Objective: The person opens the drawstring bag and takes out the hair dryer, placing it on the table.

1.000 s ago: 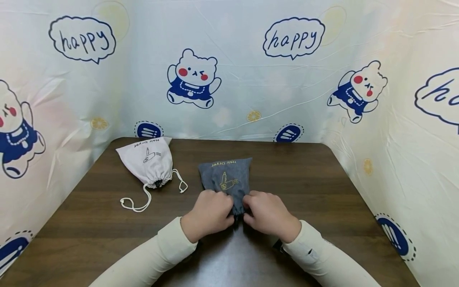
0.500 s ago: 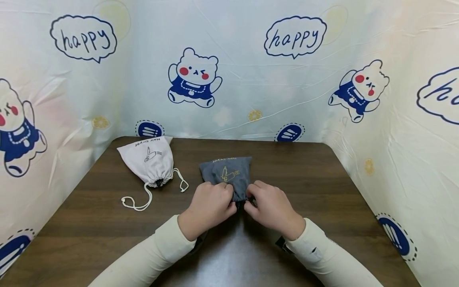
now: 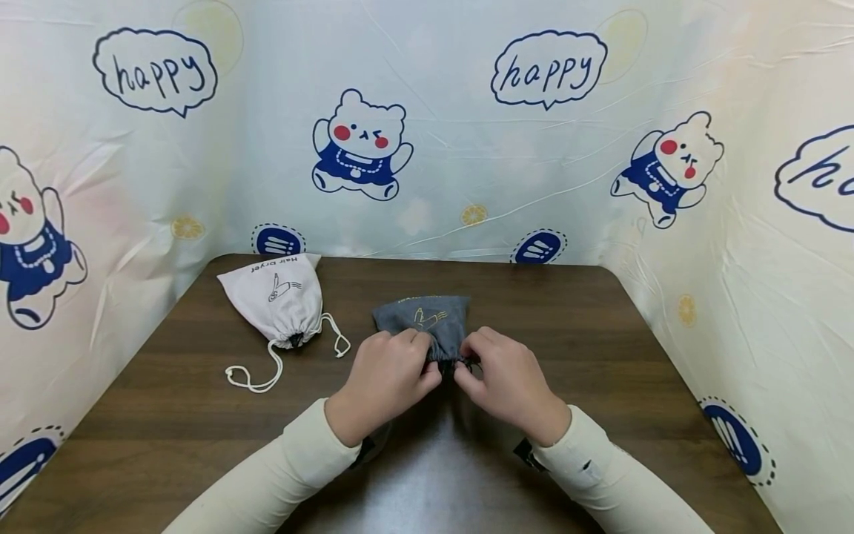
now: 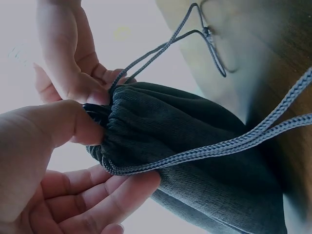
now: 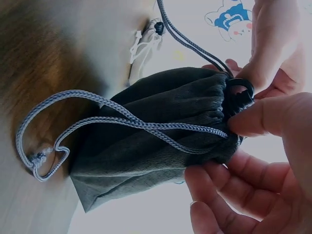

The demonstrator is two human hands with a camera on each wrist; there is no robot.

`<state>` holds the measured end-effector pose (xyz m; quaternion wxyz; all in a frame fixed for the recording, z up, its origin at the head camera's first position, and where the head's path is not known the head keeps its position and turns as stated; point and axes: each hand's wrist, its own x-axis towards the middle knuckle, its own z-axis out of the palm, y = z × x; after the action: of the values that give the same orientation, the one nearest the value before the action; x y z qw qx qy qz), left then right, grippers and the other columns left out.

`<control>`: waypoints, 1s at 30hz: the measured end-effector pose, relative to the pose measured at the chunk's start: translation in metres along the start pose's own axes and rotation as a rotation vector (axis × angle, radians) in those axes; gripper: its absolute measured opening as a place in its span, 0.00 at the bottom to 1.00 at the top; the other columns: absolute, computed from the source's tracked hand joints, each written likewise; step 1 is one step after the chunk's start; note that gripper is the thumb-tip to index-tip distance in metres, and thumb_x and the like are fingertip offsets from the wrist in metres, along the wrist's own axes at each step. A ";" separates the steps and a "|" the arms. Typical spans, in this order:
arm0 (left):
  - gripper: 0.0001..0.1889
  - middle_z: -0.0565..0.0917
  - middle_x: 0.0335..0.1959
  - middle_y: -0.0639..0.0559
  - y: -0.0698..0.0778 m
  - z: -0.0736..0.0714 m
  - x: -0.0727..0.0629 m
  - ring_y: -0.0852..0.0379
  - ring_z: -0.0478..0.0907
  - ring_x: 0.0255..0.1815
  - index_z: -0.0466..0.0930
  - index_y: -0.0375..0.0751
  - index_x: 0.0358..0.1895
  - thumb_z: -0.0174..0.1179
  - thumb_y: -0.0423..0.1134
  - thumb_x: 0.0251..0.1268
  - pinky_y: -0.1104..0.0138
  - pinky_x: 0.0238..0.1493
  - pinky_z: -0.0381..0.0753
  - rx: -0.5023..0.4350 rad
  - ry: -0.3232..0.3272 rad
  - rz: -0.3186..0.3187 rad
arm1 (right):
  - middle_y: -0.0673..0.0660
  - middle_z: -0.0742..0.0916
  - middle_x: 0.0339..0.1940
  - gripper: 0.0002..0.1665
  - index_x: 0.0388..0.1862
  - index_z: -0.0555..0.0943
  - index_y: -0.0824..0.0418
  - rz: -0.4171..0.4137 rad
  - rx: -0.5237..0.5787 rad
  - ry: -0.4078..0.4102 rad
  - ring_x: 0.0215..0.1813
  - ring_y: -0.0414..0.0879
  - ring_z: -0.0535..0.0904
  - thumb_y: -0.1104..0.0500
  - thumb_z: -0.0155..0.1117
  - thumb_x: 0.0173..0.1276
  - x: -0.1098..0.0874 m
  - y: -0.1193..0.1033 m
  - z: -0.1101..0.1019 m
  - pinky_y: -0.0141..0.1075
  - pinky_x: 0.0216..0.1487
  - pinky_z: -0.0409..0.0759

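A dark grey drawstring bag (image 3: 434, 315) with yellow "Hair Dryer" print stands in front of me, its gathered mouth towards me. My left hand (image 3: 383, 378) pinches one side of the mouth between thumb and fingers. On the other side, my right hand (image 3: 510, 382) pinches the gathered rim the same way. Between the thumbs, a black coiled piece (image 5: 239, 100) shows in the opening; the rest of what is inside is hidden. A grey drawcord (image 4: 209, 148) loops out on the left hand's side, and another knotted cord loop (image 5: 73, 105) hangs on the right hand's side.
A white drawstring bag (image 3: 280, 300) printed "Hair Dryer" lies at the back left of the brown wooden table (image 3: 567, 319). Its white cords (image 3: 256, 382) trail onto the tabletop. A curtain (image 3: 454, 133) with bear and "happy" prints surrounds the table's back and sides.
Both hands have moved slightly away from me with the grey bag's mouth, which has risen. The bag's printed face looks more foreshortened. The white bag has stayed in place.
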<state>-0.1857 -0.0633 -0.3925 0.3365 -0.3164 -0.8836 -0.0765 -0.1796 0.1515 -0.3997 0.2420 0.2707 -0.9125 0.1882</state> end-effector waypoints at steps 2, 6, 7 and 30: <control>0.10 0.78 0.19 0.53 -0.001 -0.001 0.000 0.55 0.64 0.12 0.80 0.45 0.26 0.70 0.44 0.52 0.63 0.16 0.66 -0.006 0.010 0.001 | 0.46 0.81 0.30 0.07 0.34 0.82 0.52 -0.003 0.002 0.011 0.28 0.37 0.72 0.54 0.72 0.63 0.000 0.000 -0.001 0.32 0.30 0.75; 0.09 0.80 0.21 0.53 -0.003 -0.003 0.001 0.55 0.65 0.13 0.83 0.43 0.30 0.69 0.45 0.54 0.63 0.17 0.67 -0.014 0.015 0.003 | 0.45 0.82 0.31 0.08 0.35 0.83 0.52 -0.007 0.004 0.022 0.30 0.37 0.74 0.53 0.74 0.63 0.001 -0.001 -0.003 0.33 0.31 0.78; 0.09 0.81 0.22 0.52 -0.003 -0.004 0.001 0.55 0.65 0.13 0.84 0.43 0.30 0.69 0.45 0.55 0.63 0.17 0.68 -0.016 0.015 0.003 | 0.45 0.82 0.32 0.08 0.35 0.83 0.52 -0.008 0.006 0.023 0.30 0.37 0.74 0.53 0.74 0.63 0.001 -0.001 -0.004 0.33 0.32 0.78; 0.09 0.84 0.26 0.52 -0.004 -0.019 0.003 0.57 0.64 0.14 0.86 0.42 0.33 0.67 0.45 0.59 0.65 0.18 0.70 -0.050 0.041 -0.014 | 0.47 0.84 0.34 0.10 0.38 0.84 0.53 -0.053 0.037 0.070 0.35 0.38 0.79 0.51 0.75 0.63 0.002 -0.007 -0.014 0.35 0.36 0.83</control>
<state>-0.1796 -0.0716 -0.3761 0.3462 -0.3168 -0.8765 -0.1073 -0.1720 0.1519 -0.3862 0.2737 0.2925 -0.8924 0.2078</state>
